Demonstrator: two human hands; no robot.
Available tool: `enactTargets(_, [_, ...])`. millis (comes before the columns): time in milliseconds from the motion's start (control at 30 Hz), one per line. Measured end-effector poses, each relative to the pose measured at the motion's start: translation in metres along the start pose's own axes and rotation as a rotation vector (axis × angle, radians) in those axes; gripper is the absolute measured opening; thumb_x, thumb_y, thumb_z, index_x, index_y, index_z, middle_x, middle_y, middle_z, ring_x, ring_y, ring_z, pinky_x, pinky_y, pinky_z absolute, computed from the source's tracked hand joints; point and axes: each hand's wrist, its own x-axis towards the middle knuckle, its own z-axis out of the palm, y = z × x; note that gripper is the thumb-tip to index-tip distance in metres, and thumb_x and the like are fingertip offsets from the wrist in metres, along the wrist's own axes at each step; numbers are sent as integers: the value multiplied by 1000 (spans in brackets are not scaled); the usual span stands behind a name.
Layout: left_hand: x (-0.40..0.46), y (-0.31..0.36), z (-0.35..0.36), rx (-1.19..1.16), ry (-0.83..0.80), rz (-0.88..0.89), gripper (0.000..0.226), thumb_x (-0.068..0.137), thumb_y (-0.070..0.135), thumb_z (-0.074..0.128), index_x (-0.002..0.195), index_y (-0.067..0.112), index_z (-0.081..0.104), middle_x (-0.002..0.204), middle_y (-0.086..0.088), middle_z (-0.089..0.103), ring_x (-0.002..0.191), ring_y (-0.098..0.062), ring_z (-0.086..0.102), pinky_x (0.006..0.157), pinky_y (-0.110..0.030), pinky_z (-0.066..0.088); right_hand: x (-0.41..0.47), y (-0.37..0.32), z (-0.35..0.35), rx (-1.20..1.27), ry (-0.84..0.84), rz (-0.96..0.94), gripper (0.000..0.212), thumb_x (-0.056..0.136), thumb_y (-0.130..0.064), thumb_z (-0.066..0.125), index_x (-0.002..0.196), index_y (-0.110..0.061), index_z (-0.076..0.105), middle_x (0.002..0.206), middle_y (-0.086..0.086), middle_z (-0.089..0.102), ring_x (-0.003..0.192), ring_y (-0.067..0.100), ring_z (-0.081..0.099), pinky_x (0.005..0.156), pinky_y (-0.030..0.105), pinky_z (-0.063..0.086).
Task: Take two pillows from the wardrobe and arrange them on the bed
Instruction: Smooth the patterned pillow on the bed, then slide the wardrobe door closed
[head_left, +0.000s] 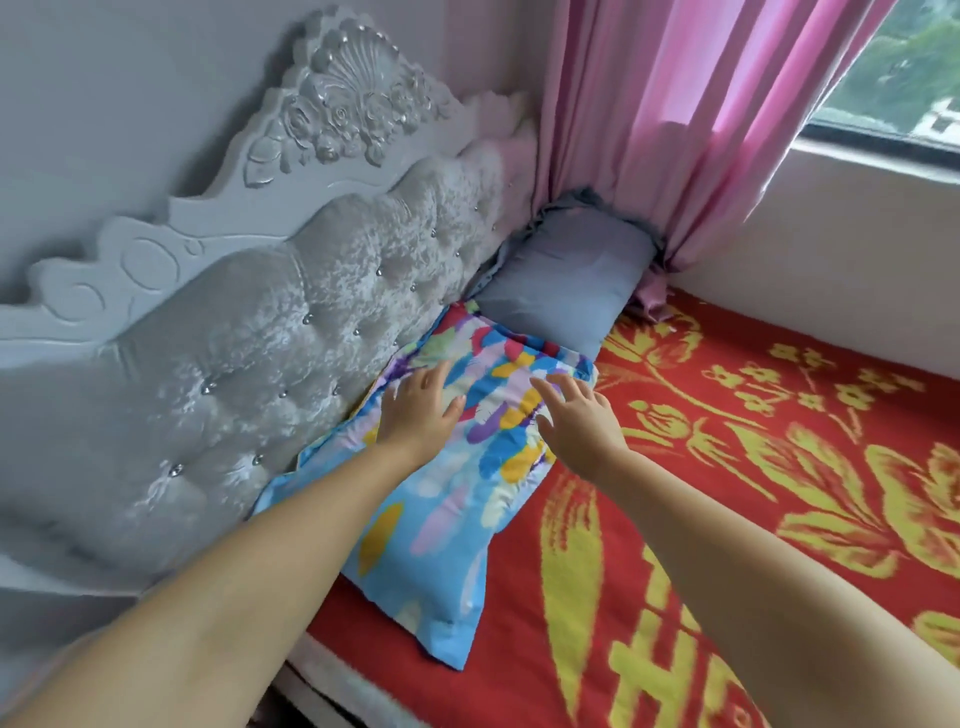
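Both hands, left (420, 410) and right (582, 415), grip open, flat on soft patterned pillow (447, 499), plain grey pillow (561, 280) beyond

The pillow (447, 499) under my hands is light blue with splashes of yellow, purple, pink, green and red. The pillow (561, 280) at the bed's far corner is plain grey-blue. The blanket (727, 467) is red with yellow flowers and leaves. The headboard (234, 338) is silver-grey; the curtain (675, 114) is pink.
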Motion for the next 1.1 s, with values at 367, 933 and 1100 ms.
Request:
enactTargets(367, [-171, -9, -48, 104, 161, -196, 56, 93, 37, 45, 144, 18, 30, 140, -11, 46, 127, -29, 43, 106, -44, 33, -95, -58, -27, 38, 5, -266, 54, 98, -32, 44, 149, -24, 28, 151, 3, 32, 138, 25, 32, 110, 42, 30])
enactTargets(933, [-578, 1, -87, 202, 362, -700, 53, 91, 38, 47, 139, 18, 37, 134, -10, 53, 122, -30, 48, 102, -41, 35, -353, -210, -34, 64, -44, -804, 52, 96, -30, 46, 146, -24, 34, 147, 2, 38, 134, 25, 39, 106, 40, 33])
enactTargets(1100, [-678, 42, -63, 206, 394, -907, 55, 94, 40, 40, 143, 18, 30, 141, -7, 46, 130, -26, 41, 107, -43, 28, -421, -236, -28, 54, -97, -1036, 56, 94, -30, 48, 147, -29, 31, 149, 0, 36, 133, 27, 41, 102, 41, 38])
